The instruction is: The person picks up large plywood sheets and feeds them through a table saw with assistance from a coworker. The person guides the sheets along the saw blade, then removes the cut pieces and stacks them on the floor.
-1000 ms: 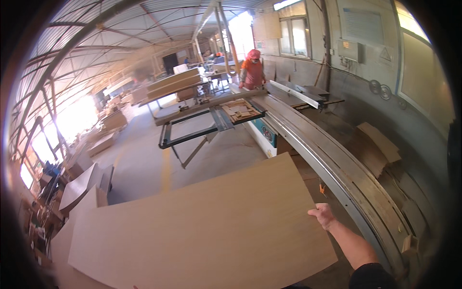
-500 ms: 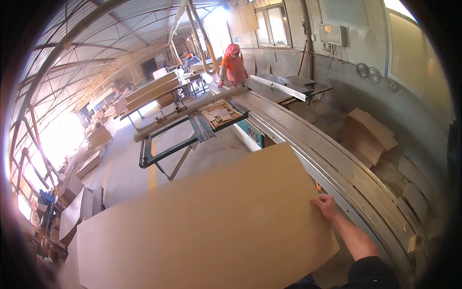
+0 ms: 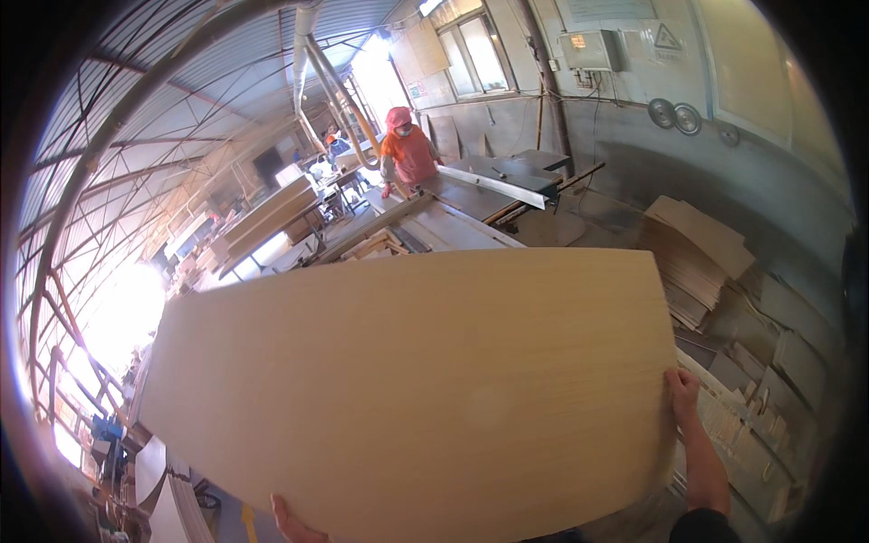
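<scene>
A large pale wooden board (image 3: pixel 416 389) fills the middle of the view, tilted up in front of me. My right hand (image 3: pixel 683 391) grips its right edge. My left hand (image 3: pixel 291 523) holds its lower edge from underneath, with only the fingers showing. The board hides most of the saw table behind it.
A person in an orange top and pink head covering (image 3: pixel 405 154) stands at the far end of a long panel-saw table (image 3: pixel 457 217). Stacks of cut panels (image 3: pixel 692 253) lie at the right by the wall. More board stacks (image 3: pixel 267 213) sit at the back left.
The board has been lifted from lying flat to tilted up before me. My left hand has come into view under it, and my right hand stays on the right edge.
</scene>
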Demonstrator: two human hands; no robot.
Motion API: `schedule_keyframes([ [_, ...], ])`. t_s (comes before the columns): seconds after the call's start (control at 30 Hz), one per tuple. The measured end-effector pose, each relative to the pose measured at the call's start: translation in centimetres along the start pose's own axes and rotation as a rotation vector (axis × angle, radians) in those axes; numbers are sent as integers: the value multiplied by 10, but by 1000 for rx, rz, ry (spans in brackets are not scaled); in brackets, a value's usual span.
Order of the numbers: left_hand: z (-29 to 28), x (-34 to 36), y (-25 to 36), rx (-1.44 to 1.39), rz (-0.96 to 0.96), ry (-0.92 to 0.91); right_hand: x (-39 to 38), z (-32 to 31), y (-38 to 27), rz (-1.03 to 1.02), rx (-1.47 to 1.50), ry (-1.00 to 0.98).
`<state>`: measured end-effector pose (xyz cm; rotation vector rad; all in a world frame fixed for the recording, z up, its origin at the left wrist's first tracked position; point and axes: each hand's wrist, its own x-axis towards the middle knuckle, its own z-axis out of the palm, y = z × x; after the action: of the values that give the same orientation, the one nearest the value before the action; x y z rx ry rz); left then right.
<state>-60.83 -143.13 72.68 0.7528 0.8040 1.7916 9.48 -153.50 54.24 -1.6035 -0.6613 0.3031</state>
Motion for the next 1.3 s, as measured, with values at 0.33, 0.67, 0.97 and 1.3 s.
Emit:
schedule_keyframes([
  [0.33,140,105,-176,-74,-260,-76,-74,-187,90,52,-149,366],
  [0.67,267,151,-351,-5,-599,-210,-166,-189,37,417,232,619],
  [0.97,294,195,-513,17,-912,-210,-176,-183,23,425,-384,855],
  [1.3,282,247,-596,104,-950,-129,-85,-121,-16,565,-516,846],
])
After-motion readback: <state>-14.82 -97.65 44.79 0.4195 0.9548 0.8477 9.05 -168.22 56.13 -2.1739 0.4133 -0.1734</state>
